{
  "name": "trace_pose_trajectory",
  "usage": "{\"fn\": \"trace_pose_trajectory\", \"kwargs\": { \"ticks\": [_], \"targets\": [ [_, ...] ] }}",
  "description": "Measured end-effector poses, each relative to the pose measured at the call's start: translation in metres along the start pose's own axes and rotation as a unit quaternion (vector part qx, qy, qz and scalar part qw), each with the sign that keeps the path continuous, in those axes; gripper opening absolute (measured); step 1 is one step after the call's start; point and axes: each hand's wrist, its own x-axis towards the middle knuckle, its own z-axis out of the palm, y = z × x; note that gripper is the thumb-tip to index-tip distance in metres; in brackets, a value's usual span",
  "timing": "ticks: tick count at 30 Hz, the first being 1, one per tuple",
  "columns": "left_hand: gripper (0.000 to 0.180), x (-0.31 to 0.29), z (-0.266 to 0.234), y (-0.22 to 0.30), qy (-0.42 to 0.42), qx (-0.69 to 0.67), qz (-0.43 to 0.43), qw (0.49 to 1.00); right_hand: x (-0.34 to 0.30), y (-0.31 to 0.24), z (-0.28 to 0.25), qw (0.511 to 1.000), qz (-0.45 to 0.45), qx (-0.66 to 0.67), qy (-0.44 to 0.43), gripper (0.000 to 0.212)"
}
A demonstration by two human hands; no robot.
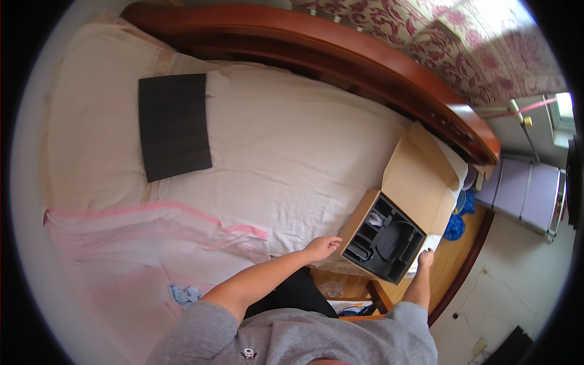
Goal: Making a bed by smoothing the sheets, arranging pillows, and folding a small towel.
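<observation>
**A:** what's on the head cam at your end?

**B:** I've got an open cardboard box point(355, 225) at the bed's point(292, 152) near right edge, lid point(420, 176) folded back to the far right. Black insert point(395, 213) inside. Black sheet point(175, 128) lies far left.

**A:** hands?

**B:** left hand point(322, 248) is at the box's near left corner, fingers half curled. Right hand point(426, 259) is just by the right side, fingers bent. Can't tell if either's actually gripping, tbh.
</observation>
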Motion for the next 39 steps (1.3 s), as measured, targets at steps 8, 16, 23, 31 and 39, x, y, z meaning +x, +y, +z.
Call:
{"fn": "trace_pose_trajectory", "kwargs": {
  "ticks": [8,16,23,31,39],
  "targets": [
    [0.018,-0.087,-0.095,-0.061,0.269,0.064,-0.138,0.951,-0.043,-0.17,-0.015,0.957,-0.119,0.128,0.232,0.022],
    [0.016,-0.17,-0.108,-0.175,0.462,-0.07,-0.162,0.869,-0.132,-0.4,0.069,0.836,-0.533,0.106,-0.077,0.022],
    [0.017,-0.214,-0.023,-0.208,0.411,-0.209,-0.188,0.867,-0.379,-0.504,0.181,0.646,-0.221,0.197,-0.703,0.054],
    [0.018,-0.249,-0.017,-0.216,0.44,-0.412,-0.103,0.791,-0.45,-0.575,0.27,0.458,0.114,0.571,-0.672,0.033],
    [0.017,-0.298,-0.03,-0.217,0.469,-0.409,-0.109,0.776,-0.332,-0.478,0.168,0.504,0.022,0.622,-0.599,0.019]
  ]
}}
